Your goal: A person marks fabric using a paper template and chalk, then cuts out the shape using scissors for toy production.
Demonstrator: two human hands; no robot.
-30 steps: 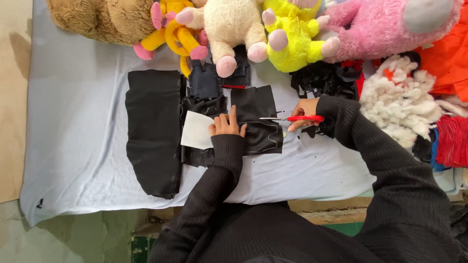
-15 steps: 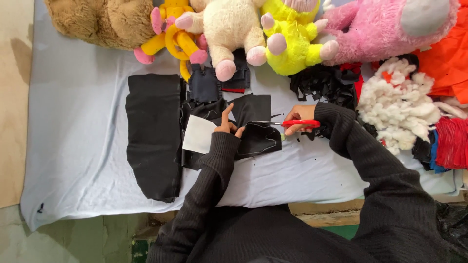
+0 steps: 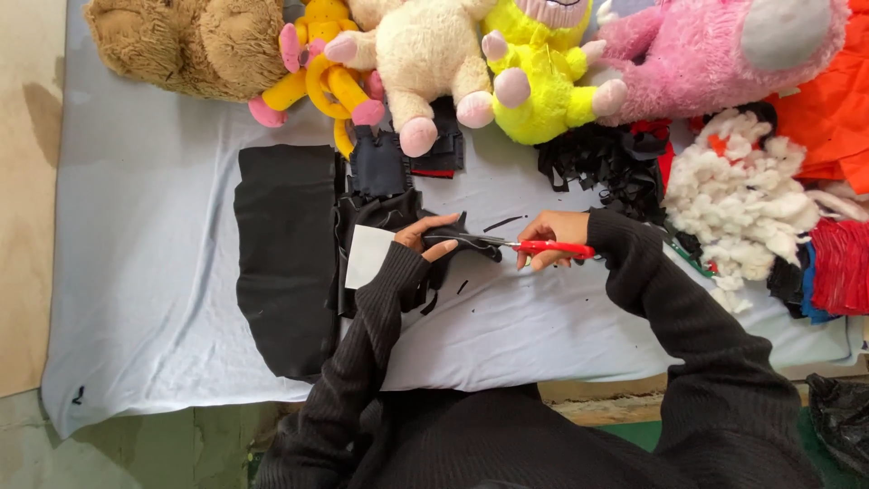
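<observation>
My right hand [image 3: 554, 237] grips red-handled scissors [image 3: 525, 244], blades pointing left into a piece of black fabric [image 3: 466, 240]. My left hand [image 3: 429, 237] pinches that black fabric, holding it bunched and lifted just above the table. A white paper piece [image 3: 367, 255] lies under my left wrist on more black fabric. A large black cloth panel [image 3: 285, 254] is spread flat to the left. Small black scraps [image 3: 501, 222] lie on the light blue sheet [image 3: 136, 272].
Stuffed toys line the far edge: brown [image 3: 181, 45], yellow and pink [image 3: 317, 81], cream [image 3: 425, 54], bright yellow [image 3: 534, 72], pink [image 3: 715, 54]. White stuffing [image 3: 742, 199], black shreds [image 3: 602, 163], red and orange fabric [image 3: 837, 263] sit at the right.
The black fabric piece, flat a second ago, is now gathered up in my left hand. My right hand has shifted slightly left with the scissors, blades reaching into the fabric.
</observation>
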